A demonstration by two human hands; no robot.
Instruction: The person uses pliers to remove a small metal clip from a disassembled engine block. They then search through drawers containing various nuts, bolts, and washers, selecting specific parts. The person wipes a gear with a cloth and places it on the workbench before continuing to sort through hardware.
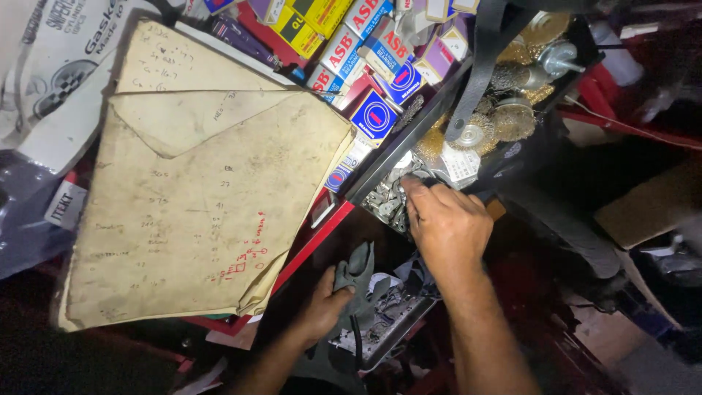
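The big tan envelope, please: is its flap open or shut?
Shut: the envelope's triangular flap lies folded down flat against its body.

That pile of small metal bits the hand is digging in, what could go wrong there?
The right hand reaches into loose metal parts in dim light; sharp edges might nick its fingers. The wire brush wheels right beside them could scratch too. The left hand grips a grey cloth over a cluttered tray, so small pieces could perhaps be knocked off.
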